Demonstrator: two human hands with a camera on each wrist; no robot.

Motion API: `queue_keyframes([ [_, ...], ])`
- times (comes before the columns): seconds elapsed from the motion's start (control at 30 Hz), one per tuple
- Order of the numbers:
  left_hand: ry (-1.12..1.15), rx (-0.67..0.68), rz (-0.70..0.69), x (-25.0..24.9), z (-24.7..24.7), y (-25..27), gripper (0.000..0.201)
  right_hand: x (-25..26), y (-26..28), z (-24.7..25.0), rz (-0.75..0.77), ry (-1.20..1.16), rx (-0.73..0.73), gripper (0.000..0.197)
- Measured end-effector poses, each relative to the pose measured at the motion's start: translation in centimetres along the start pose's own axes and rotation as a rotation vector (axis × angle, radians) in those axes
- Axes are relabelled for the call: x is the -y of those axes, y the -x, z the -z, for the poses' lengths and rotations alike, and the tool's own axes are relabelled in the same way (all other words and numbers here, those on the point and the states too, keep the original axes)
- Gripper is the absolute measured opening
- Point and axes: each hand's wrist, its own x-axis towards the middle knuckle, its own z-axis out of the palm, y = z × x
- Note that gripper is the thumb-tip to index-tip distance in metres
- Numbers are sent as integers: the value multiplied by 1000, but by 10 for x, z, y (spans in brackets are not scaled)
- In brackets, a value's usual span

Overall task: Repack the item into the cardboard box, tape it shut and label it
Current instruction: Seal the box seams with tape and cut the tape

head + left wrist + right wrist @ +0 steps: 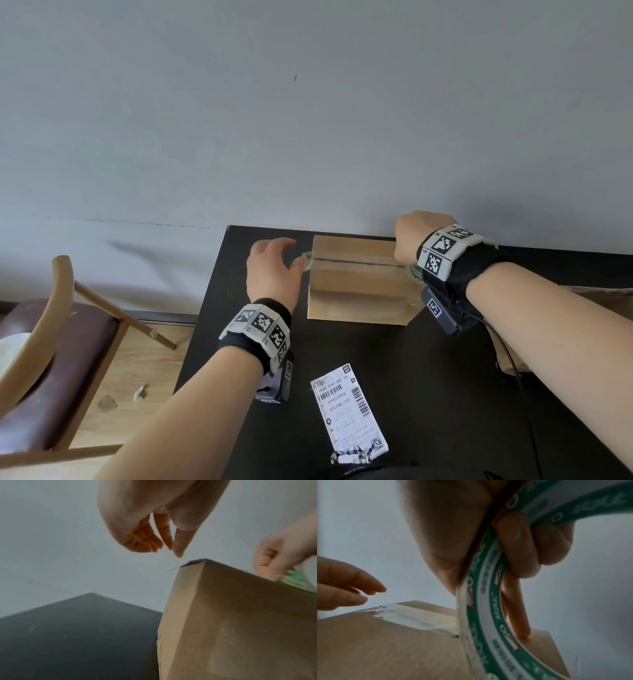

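Right-hand grip: the right hand (488,536) clasps the tape roll (489,601), fingers curled through its green-printed core, one finger extended down onto the box top at the right end.
Left-hand grip: the left hand (270,270) grasps nothing; its fingers are relaxed and apart, the fingertips (178,551) just beside the box's left top edge, near the loose tape end.
Tape strip: clear tape (406,616) lies along the centre seam of the cardboard box (359,284), from the left edge to the roll at the right edge; its left end (306,255) sticks out past the edge, unfolded.
Box position: closed, flaps down, standing on the black table (445,394) against the wall; the item itself is not visible, presumably inside.
Label: the shipping label (349,411) lies on the table nearer the person, well apart from the box, not yet applied.
Risk, tape lift: with nothing pressing the left end, a pull on the roll could peel the strip back off the seam.
Risk, box shift: the box is held only by the one finger; tearing the tape could drag or tip it.
Risk, wrinkles: the strip shows creases near its left end; left unsmoothed, it may seal poorly.
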Motion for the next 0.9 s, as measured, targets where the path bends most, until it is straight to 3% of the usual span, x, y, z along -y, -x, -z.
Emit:
queue_keyframes([
  [0.13, -81, 142, -188, -12, -7, 13, 27, 0, 1, 1, 1, 0, 9, 24],
  [0.33, -197, 290, -189, -16, -15, 27, 37, 0, 3, 0, 3, 14, 3, 24],
  [0.43, -252, 371, -105, -18, -17, 30, 55, 0, 3, -1, 5, 18, 4, 24],
  [0.5, -424, 359, -163, -20, -21, 36, 68, -1, 3, -2, 3, 12, -3, 24],
  [0.63, -676, 352, -468, -28, -36, 39, 82, -6, 5, -3, 0, -25, -15, 24],
  [0.77, -801, 387, -485, -25, -43, 38, 90, -17, 2, -8, 18, -157, -58, 24],
  [0.9, -786, 395, -463, -25, -44, 38, 90, -34, 4, -11, 11, -331, -64, 38],
])
